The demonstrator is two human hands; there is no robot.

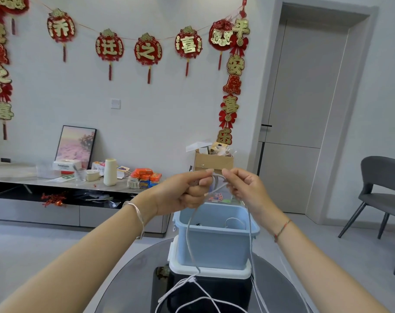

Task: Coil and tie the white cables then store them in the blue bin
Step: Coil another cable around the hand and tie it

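I held the white cable (219,175) up above the blue bin (214,245), my left hand (183,192) curled tight round it and the fingers (228,173) of my right hand (245,188) pinching the small loop that arched between the two hands. From my grip the strands hung down in front of the bin and trailed in loose loops over the white-lidded box (214,272) it stood on, which sat on the round glass counter (128,281). Inside the bin lay what looked like another coil (235,222) of white cable, though it was too small to be sure.
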